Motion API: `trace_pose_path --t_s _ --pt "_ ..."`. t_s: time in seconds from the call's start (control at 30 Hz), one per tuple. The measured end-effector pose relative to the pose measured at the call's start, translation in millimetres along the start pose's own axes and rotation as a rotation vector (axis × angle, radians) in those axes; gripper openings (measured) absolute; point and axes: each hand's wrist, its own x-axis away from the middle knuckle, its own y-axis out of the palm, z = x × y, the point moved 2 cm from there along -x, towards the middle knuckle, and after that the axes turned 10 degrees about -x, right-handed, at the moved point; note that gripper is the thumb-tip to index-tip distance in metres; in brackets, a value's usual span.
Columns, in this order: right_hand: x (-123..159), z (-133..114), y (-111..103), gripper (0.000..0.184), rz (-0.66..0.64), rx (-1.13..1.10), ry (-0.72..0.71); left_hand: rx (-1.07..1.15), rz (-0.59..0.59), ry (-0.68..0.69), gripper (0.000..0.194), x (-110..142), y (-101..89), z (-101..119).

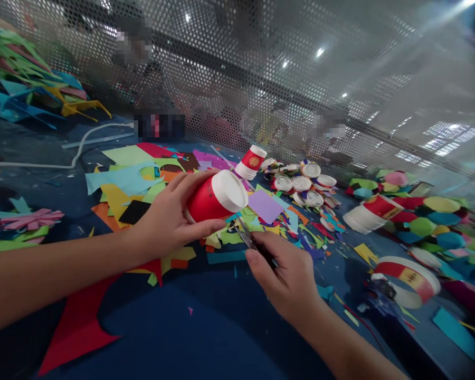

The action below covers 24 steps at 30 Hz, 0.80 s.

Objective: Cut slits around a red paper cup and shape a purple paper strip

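Observation:
My left hand [168,214] grips a red paper cup [215,199] lying on its side, its white bottom facing right. My right hand [285,272] holds a thin dark tool, seemingly scissors [248,240], whose tip points up toward the cup's lower edge. Both hands hover over a blue table [174,327] strewn with coloured paper scraps. A purple paper square [265,206] lies just right of the cup.
Another red cup [251,162] stands upside down behind, beside several cut cup bottoms [301,183]. A stack of cups [370,211] lies at right among coloured paper discs [423,227]. A cut cup ring [409,277] and a red paper sheet [79,322] lie nearby. Perforated metal screen behind.

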Motion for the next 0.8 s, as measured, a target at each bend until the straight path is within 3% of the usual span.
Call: trace_pose_path --t_s 0.23,0.53,0.8 --pt "2.9 4.8 2.9 0.025 0.002 -0.052 0.058 -0.116 0.009 0.017 0.078 -1.5 2.1 1.5" --pt "-1.4 19.1 14.1 0.036 -0.045 -0.247 0.377 -0.228 -0.029 -0.089 0.068 -2.9 8.0 4.0" --pt "-1.6 20.5 13.1 0.037 -0.057 -0.225 0.398 -0.228 -0.06 -0.112 0.065 -3.3 7.9 3.3"
